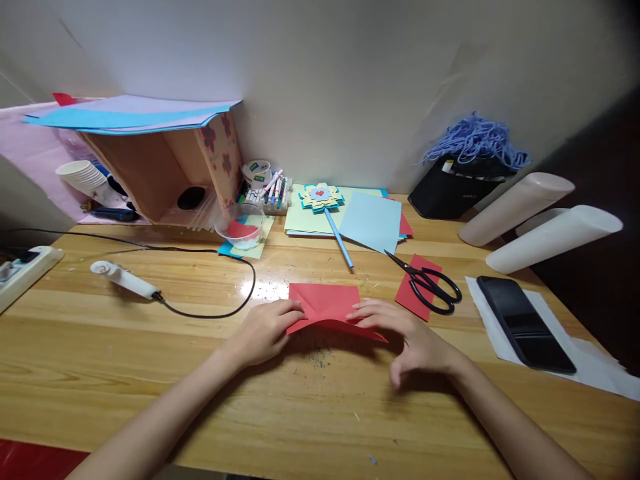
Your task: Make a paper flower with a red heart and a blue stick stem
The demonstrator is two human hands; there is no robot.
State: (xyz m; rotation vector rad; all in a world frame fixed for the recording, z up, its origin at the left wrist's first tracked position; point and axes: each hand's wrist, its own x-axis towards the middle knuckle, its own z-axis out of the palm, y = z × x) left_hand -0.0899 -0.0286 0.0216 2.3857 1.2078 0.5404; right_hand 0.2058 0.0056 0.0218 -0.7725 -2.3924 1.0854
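A sheet of red paper (330,300) lies creased on the wooden table in front of me, its near edge lifted and bowed. My left hand (265,330) is closed on the sheet's left edge, fingers on top and the thumb mostly hidden. Over the right end, my right hand (407,330) rests its fingertips on the paper, with the thumb stretched well apart and the hand open. To the right of that hand, black-handled scissors (425,280) lie partly across a smaller red paper piece (411,300).
A glue gun (125,279) with a black cord lies left, near a power strip (25,277). Behind are a plastic bowl (245,230), a paper flower (323,195), blue paper (373,220) and markers (273,190). A phone (525,323) and white rolls (555,237) are right.
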